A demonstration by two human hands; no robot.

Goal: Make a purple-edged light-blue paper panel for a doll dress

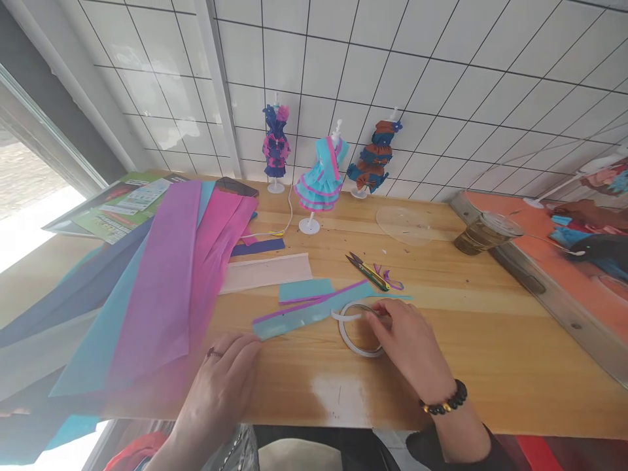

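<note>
My right hand (409,340) pinches a narrow roll of white double-sided-looking tape (347,337), whose loose end sticks out to the left across the ring. Flat on the table, fingers stretched out, my left hand (223,373) has its fingertips at the left end of a light blue strip with a purple edge (299,318). That strip runs up and right, passing just behind the tape roll. A shorter blue piece with a purple edge (304,289) lies partly beneath it. Thread snips (367,271) rest beyond my right hand, beside purple scraps (390,277).
Three small dressed mannequins (321,173) stand along the tiled wall. Coloured sheets (167,281) overhang the table's left side. A pale strip (267,271) lies mid-table. A clear disc (403,226) and a lidded brown cup (483,235) are at right, near an orange tray (549,242).
</note>
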